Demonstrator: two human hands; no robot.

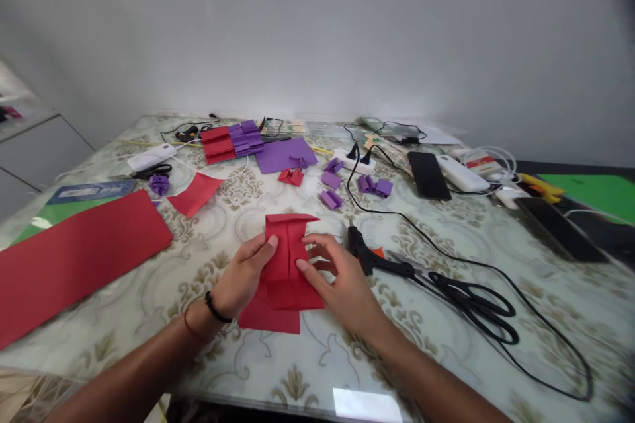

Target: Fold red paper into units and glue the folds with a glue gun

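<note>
A partly folded red paper (286,258) lies on the patterned table (317,357) in front of me. My left hand (245,277) rests on its left side, thumb pressed onto the paper, fingers curled at its edge. My right hand (342,281) lies over its right side, the index finger pressing a fold near the middle, the other fingers spread. Under the folded piece a second flat red sheet (270,318) sticks out toward me.
A large red sheet (74,258) lies at left, a small red piece (196,193) behind it. Black scissors (466,297) and a glue gun (364,252) with its cable lie at right. Purple folded pieces (330,188), stacked papers (233,140), a phone (429,175) stand farther back.
</note>
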